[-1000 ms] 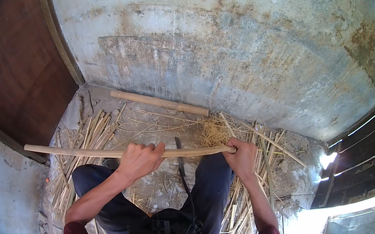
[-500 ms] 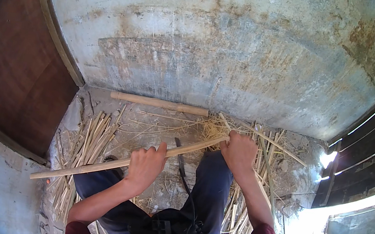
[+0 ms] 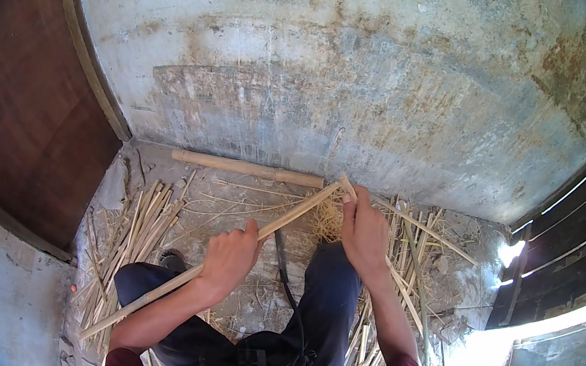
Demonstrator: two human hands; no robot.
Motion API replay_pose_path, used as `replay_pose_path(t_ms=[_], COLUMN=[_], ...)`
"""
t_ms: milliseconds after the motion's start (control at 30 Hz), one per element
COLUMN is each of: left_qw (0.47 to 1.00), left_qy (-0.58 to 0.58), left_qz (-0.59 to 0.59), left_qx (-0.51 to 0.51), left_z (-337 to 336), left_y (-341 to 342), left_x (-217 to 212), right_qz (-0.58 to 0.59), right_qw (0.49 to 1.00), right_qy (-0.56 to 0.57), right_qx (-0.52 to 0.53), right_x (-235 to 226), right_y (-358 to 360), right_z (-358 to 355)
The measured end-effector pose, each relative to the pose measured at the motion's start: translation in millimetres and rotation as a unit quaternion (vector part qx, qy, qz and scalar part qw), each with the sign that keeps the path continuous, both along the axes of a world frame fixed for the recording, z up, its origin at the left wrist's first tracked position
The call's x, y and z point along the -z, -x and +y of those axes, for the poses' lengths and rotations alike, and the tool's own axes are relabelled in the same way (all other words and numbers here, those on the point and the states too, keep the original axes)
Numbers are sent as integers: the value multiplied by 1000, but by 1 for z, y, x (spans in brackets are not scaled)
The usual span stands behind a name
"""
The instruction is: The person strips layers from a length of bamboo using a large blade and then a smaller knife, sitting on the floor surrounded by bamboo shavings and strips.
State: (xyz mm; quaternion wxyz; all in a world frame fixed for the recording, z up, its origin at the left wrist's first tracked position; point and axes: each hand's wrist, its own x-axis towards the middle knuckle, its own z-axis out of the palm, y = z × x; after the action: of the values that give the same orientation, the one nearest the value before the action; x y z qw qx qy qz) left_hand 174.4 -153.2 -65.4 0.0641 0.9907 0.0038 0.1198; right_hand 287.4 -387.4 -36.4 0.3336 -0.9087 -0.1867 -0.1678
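Note:
A long pale bamboo strip (image 3: 297,214) runs diagonally from the lower left up to the right, across my knees. My left hand (image 3: 229,259) is closed around its middle. My right hand (image 3: 364,230) grips its upper end near the wall, fingers wrapped over it. A dark blade-like tool (image 3: 281,253) lies on the ground between my legs, under the strip. A tangle of fine shavings (image 3: 329,223) sits just below the strip's upper end.
Split bamboo strips lie in a pile on the left (image 3: 141,224) and another on the right (image 3: 406,270). A thick bamboo pole (image 3: 245,168) rests along the foot of the stained concrete wall. A brown wooden door (image 3: 22,102) stands at left; slatted shutters (image 3: 577,228) at right.
The strip has swung from almost level to a steep diagonal, its left end dropping toward me. My right hand rose toward the wall and my left hand slid along with it.

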Motion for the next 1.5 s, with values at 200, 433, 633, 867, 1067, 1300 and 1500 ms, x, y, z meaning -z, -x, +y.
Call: replay_pose_path(t_ms=[200,433,633,867,1067,1300,1500], left_qw=[991,945,874,875,944,880,829], left_qy=[125,273,367,405,325,392,429], left_qz=[40,149,295,244,14,-257,-359], left_qx=[33,101,122,100,-49,-83,-7], left_z=[12,7,44,64,89,149,187], left_y=[10,11,21,32,39,42,68], left_x=[-17,-60,-53,-63,-85,-120,-177], right_qz=[431,447,-73,163,-63,360,603], right_qw=[741,557,969,917,972,886,775], right_qy=[-469,-604,-233,-361,58,290,162], right_qx=[-212,-353,-32,-44,219,38,98], right_x=[6,24,-11,23,195,405,578], right_y=[-27,-31,-47,-99,-170,-80,60], right_z=[-20,-34,-46,-124,-278,-409,-410])
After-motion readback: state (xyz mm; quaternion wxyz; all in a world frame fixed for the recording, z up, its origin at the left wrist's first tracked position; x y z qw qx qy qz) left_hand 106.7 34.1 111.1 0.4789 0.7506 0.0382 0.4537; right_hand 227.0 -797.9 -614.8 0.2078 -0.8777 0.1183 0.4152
